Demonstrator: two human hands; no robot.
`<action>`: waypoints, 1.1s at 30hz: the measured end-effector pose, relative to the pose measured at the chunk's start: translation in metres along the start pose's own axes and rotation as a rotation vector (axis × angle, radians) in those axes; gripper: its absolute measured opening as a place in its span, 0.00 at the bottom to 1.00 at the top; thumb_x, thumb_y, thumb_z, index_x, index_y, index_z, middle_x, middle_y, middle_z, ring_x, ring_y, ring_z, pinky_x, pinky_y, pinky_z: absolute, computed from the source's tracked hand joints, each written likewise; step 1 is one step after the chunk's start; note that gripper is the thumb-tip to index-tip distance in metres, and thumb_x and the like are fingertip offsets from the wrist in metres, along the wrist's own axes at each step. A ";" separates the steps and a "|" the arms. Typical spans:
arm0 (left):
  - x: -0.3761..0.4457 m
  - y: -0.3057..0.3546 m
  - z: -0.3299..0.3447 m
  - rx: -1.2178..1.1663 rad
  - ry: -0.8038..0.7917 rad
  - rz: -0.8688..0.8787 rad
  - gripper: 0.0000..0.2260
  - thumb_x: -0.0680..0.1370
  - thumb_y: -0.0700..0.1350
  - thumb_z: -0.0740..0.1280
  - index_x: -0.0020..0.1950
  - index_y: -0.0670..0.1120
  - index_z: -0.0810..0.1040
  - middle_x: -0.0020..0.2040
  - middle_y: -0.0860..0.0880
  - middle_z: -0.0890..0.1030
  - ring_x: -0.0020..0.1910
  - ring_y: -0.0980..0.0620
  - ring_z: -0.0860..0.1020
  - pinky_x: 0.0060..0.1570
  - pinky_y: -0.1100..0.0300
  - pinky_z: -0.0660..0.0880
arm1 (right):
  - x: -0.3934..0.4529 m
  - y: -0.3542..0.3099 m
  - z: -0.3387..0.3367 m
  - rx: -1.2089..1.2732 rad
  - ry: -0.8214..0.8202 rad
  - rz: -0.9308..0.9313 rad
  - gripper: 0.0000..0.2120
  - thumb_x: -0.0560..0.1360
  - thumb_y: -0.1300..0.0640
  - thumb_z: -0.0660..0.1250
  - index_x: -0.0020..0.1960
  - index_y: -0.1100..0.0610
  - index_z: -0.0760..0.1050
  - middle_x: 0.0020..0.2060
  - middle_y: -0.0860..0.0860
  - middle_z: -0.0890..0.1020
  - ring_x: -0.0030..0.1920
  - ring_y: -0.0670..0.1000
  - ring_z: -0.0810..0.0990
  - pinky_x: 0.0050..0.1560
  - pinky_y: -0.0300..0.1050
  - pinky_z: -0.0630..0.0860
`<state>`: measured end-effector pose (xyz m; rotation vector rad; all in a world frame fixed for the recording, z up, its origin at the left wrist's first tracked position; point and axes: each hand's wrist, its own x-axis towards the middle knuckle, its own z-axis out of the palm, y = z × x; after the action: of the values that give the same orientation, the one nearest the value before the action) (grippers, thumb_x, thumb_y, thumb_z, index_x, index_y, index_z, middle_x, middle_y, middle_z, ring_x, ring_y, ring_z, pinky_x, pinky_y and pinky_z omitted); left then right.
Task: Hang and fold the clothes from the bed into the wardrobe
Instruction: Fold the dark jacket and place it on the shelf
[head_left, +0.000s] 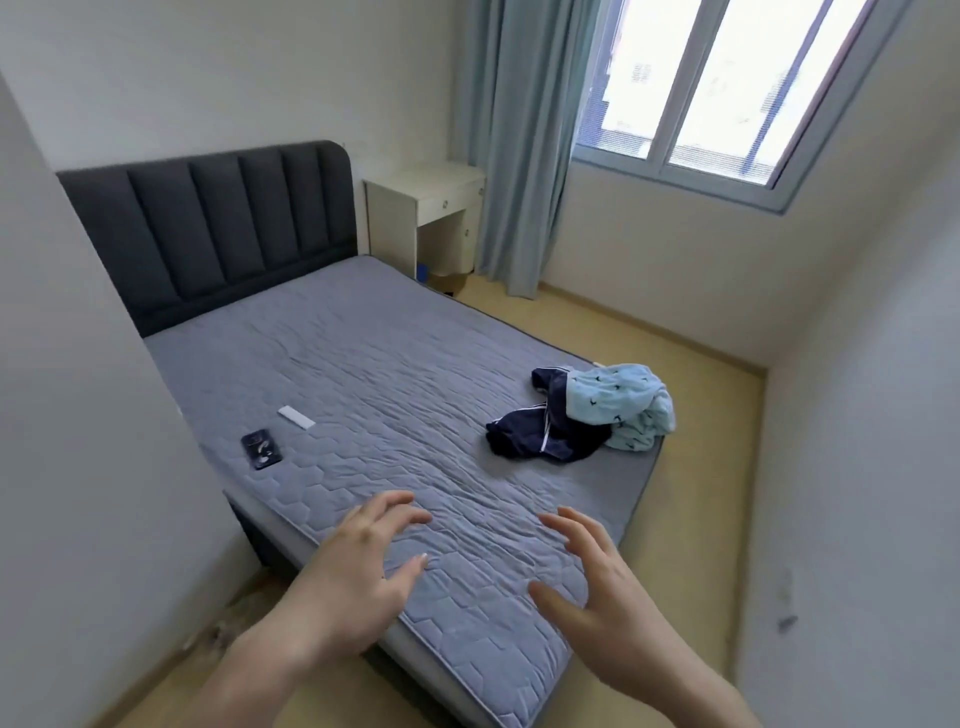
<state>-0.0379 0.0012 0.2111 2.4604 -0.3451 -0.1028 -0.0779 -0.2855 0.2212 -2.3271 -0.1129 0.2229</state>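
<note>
The clothes lie in a small heap near the right edge of the bed, toward its near end. A dark navy garment with thin white trim is crumpled on the grey quilted cover, and a light blue garment with a small dark pattern lies partly over its right side, reaching the mattress edge. The two touch and overlap; what kind of garments they are cannot be told.

Both hands hover over the near end of the bed, well apart from the clothes. The left hand is palm down with its fingers spread and slightly bent, holding nothing. The right hand is likewise spread wide, its fingers loosely curved and its thumb stretched out to the left, also holding nothing. Whether either hand touches the cover cannot be told.

On the left side of the bed lie a dark phone and, just beyond it, a small white remote, apart from one another. A dark padded headboard stands at the far end. To its right is a white bedside bench, then a pale blue curtain hanging beside a window in the far right wall. The floor is light yellow wood.
</note>
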 end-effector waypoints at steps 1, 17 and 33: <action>0.020 0.006 0.007 -0.002 -0.026 0.018 0.17 0.81 0.55 0.67 0.70 0.61 0.73 0.73 0.67 0.64 0.73 0.63 0.63 0.72 0.66 0.60 | 0.007 0.010 -0.011 0.002 0.029 0.016 0.26 0.80 0.40 0.68 0.73 0.30 0.60 0.73 0.25 0.55 0.74 0.35 0.63 0.73 0.41 0.66; 0.256 0.143 0.149 0.041 -0.280 0.157 0.19 0.81 0.55 0.67 0.73 0.59 0.72 0.74 0.62 0.64 0.72 0.59 0.67 0.71 0.63 0.64 | 0.087 0.191 -0.160 0.078 0.170 0.183 0.28 0.79 0.45 0.70 0.75 0.38 0.63 0.74 0.33 0.61 0.73 0.38 0.67 0.74 0.41 0.67; 0.365 0.195 0.241 -0.007 -0.180 -0.260 0.16 0.82 0.54 0.67 0.70 0.60 0.74 0.72 0.64 0.65 0.70 0.61 0.69 0.66 0.67 0.65 | 0.262 0.354 -0.289 0.002 -0.212 0.078 0.27 0.80 0.42 0.67 0.75 0.38 0.62 0.72 0.32 0.60 0.69 0.39 0.68 0.66 0.36 0.68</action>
<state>0.2323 -0.3883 0.1444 2.4839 -0.0985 -0.4368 0.2399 -0.6949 0.1291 -2.3029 -0.1273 0.5090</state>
